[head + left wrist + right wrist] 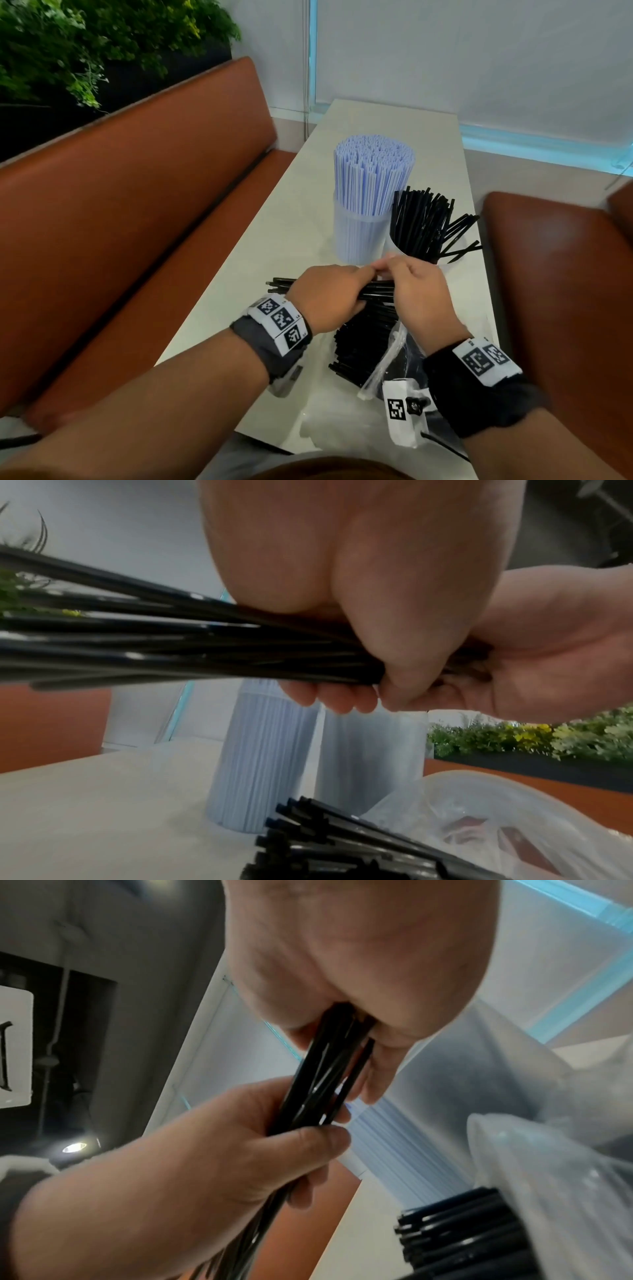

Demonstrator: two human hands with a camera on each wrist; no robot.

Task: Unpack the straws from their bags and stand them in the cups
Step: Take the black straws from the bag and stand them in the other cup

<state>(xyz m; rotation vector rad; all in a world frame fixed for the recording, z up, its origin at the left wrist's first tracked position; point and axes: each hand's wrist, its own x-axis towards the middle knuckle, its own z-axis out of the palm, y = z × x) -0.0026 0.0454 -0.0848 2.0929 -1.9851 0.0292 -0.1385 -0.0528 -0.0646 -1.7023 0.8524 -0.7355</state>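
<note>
Left hand (pixel 325 298) and right hand (pixel 419 294) both hold one bundle of black straws (pixel 373 291) level above the table (pixel 274 246), fingers (pixel 339 699) curled and clamped round it. Bundle is just in front of the cup of black straws (pixel 424 233); cup of pale blue straws (pixel 370 195) touches that cup's left side. More black straws (pixel 363 346) lie half out of a clear bag (pixel 387 363) nearer than that cup.

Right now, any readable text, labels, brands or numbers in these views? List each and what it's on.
None readable.
Left wristband: square black-and-white code markers, no words.
Right wristband: same markers; tiny print beside them is too small to read.
White sign: a dark stroke at its edge, cut off, unreadable.
</note>
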